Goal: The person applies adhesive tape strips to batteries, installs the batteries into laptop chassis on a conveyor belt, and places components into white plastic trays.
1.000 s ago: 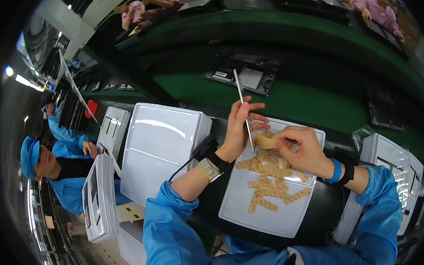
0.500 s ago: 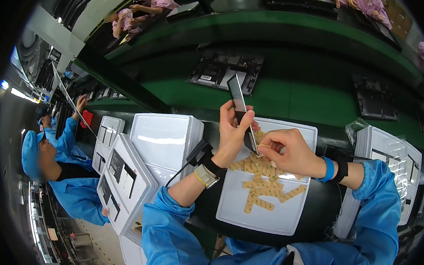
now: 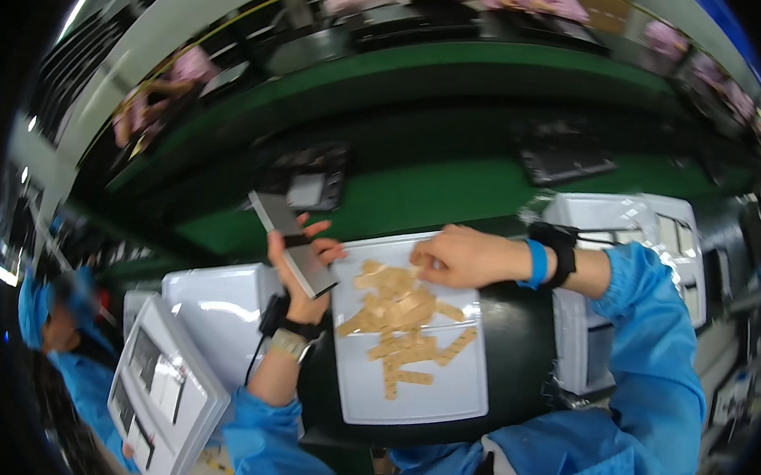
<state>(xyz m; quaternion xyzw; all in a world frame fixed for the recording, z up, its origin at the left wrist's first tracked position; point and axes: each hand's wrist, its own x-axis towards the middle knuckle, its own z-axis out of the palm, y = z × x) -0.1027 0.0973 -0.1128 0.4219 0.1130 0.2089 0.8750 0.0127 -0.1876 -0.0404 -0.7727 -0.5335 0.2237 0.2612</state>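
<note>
My left hand (image 3: 303, 305) holds a slim, flat rectangular module (image 3: 308, 266), silver-grey with a dark band across it, tilted up beside the tray's far left corner. Its thumb lies along one side and the other fingers spread behind. My right hand (image 3: 459, 257) is over the far right part of a white plastic tray (image 3: 454, 400). Its fingers are curled in a pinch, and what lies between them, if anything, is hidden. Several tan paper strips (image 3: 402, 312) with small dots lie heaped and scattered in the tray. The two hands are apart.
White trays are stacked at left (image 3: 213, 306) and at right (image 3: 577, 351), the right ones partly under clear plastic. Dark device panels (image 3: 566, 153) lie on the green conveyor (image 3: 417, 188) ahead. A co-worker in blue (image 3: 81, 377) is at far left; others in pink sit beyond.
My hands have separated: the right one has come off the module and moved to the right over the tray; the left has moved left with the module. The view has swung right and blurs slightly.
</note>
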